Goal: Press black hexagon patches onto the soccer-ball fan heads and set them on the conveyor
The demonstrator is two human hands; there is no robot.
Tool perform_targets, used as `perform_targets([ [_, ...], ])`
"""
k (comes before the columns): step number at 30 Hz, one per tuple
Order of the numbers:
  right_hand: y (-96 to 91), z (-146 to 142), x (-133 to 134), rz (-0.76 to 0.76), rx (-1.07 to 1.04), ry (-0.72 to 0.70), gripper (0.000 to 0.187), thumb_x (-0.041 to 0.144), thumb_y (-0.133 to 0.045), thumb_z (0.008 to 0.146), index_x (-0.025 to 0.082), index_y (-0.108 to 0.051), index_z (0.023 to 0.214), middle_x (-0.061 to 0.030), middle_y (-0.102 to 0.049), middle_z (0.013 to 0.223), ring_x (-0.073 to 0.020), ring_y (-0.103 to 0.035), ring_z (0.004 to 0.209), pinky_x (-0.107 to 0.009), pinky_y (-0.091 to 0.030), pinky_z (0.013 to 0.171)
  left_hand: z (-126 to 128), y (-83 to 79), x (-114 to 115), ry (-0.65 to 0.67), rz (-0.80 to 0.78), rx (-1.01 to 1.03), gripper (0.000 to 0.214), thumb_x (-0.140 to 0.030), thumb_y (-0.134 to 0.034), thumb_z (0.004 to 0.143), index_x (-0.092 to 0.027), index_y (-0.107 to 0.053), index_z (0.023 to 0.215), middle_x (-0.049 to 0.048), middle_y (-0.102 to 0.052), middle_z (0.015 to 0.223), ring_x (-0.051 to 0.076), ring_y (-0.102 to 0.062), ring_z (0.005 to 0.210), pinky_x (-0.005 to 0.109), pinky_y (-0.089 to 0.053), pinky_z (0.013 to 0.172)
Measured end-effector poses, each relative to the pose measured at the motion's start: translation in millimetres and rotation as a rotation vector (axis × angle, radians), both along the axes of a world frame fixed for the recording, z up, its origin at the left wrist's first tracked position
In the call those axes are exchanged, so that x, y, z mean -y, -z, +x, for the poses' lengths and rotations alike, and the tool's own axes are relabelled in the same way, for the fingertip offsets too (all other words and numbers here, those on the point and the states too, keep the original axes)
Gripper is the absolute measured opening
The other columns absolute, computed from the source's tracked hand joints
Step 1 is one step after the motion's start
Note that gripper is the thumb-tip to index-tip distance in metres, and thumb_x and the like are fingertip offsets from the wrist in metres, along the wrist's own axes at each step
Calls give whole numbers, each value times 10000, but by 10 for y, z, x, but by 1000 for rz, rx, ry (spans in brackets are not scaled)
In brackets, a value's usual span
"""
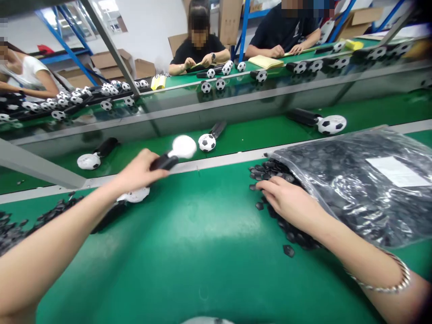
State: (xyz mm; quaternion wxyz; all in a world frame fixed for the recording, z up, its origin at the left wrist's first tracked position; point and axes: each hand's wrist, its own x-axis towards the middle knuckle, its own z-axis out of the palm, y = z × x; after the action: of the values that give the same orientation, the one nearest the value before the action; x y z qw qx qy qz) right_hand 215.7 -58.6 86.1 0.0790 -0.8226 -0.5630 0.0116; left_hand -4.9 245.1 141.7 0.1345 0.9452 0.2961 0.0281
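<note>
My left hand [143, 168] is closed round the black handle of a white round-headed piece [184, 146], held above the green table; motion smears its head, which looks plain white. Under my left wrist lies another black-handled piece with a white head [137, 194], partly covered by my arm. My right hand [283, 198] reaches into a pile of small black pentagon pieces [270, 168] at the mouth of a clear bag. Its fingers are bent together, with one black pentagon piece [252, 187] at the fingertips. A loose pentagon [289, 250] lies nearer me.
The clear plastic bag [354, 193], full of black pieces, covers the table's right. More black pieces [13, 229] are heaped at left. Beyond a metal rail, soccer-ball-headed pieces [207, 142] lie on a green belt [249, 130]. Several people [199, 49] sit across, beside more such pieces.
</note>
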Motion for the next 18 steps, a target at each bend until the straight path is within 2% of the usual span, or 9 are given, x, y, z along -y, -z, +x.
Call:
perform_targets([
  [3, 10, -54, -39, 90, -182, -62, 246, 161, -399, 867, 186, -622, 967, -59, -591, 864, -147, -595, 682, -263, -480, 644, -51, 121, 682, 152, -138, -79, 405, -492, -538, 724, -166, -544, 964, 39, -459, 881, 197, -518, 772, 325, -442, 700],
  [6, 79, -62, -79, 163, -288, -118, 193, 146, -455, 840, 158, -631, 917, -62, -608, 861, -149, -598, 742, -268, -481, 724, -100, 256, 1071, 162, -232, -133, 361, -456, -507, 753, -170, -532, 973, 46, -462, 903, 193, -526, 746, 327, -455, 668],
  [8, 126, -56, -98, 184, -324, -145, 171, 151, -507, 817, 157, -636, 928, -61, -624, 877, -155, -602, 765, -273, -483, 738, -94, 305, 1181, 147, -218, -174, 382, -448, -508, 748, -169, -528, 1008, 60, -477, 925, 217, -533, 777, 352, -461, 683],
  [10, 149, -61, -110, 218, -330, -173, 162, 158, -532, 810, 166, -649, 921, -56, -634, 873, -155, -603, 776, -274, -483, 742, -40, 321, 1226, 160, -148, -164, 510, -447, -552, 713, -183, -479, 1143, 84, -486, 1025, 273, -517, 921, 406, -449, 779],
  [13, 129, -111, -112, 329, -283, -215, 142, 209, -545, 822, 179, -675, 871, -57, -632, 844, -160, -597, 778, -277, -480, 723, 116, 332, 1265, 245, -120, -34, 768, -400, -613, 677, -253, -263, 1345, 86, -395, 1258, 302, -417, 1133, 429, -391, 917],
  [15, 97, -170, -103, 407, -288, -239, 135, 234, -560, 819, 181, -674, 868, -51, -642, 838, -156, -597, 774, -270, -477, 713, 230, 354, 1304, 283, -181, 32, 754, -332, -587, 708, -278, -219, 1364, 66, -378, 1293, 267, -444, 1126, 385, -407, 916],
  [18, 54, -266, -78, 481, -364, -244, 100, 224, -583, 805, 181, -651, 865, -22, -661, 794, -132, -599, 718, -242, -475, 685, 334, 402, 1388, 280, -229, 49, 674, -263, -541, 728, -270, -271, 1346, 53, -449, 1218, 242, -499, 1055, 356, -442, 869],
])
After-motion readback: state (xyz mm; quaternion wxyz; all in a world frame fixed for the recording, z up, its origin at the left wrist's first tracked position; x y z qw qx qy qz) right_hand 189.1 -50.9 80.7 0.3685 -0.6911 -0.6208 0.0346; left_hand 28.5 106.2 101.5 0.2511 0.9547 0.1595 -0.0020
